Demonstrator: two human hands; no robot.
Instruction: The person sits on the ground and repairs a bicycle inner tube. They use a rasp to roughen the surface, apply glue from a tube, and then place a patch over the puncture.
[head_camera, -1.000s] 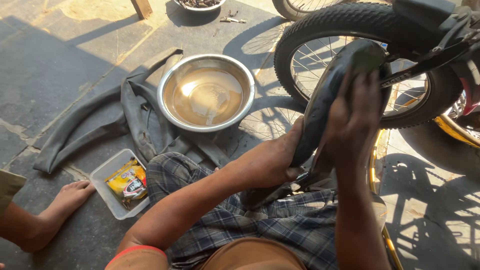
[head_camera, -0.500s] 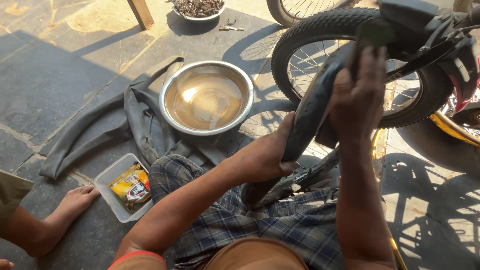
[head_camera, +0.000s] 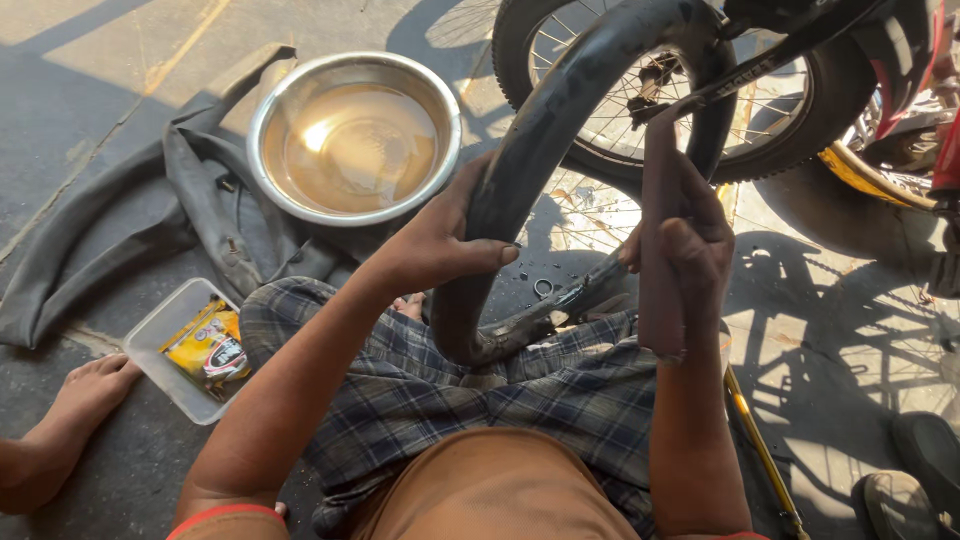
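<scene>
Left hand: the left hand is clenched around the black rubber tube, thumb across the front, gripping the lower stretch of the loop just above the lap.
Right hand: the right hand wraps the other run of the same tube and a flat reddish strip that hangs down past the palm — fingers curled tight, pinching rather than resting.
Tube: it arches up from the lap toward 12 o'clock and over to 1 o'clock, crossing in front of the bicycle wheel; its low end bends against the checked cloth at 6 o'clock.
Slip risk: my guess is the rubber could slide through either fist if it is wet or dusty, and the arch would spring back toward the spokes.
Snag risk: the top of the loop sits close to the wheel and a frame bar — a tug could catch it there and nick it.
Basin: a steel bowl of brownish water stands at 10 o'clock, near the left forearm; a swinging elbow might tip it.
Floor: a second limp tube lies at 9 o'clock, and a clear box with a yellow packet sits at 8 o'clock beside someone else's bare foot.
</scene>
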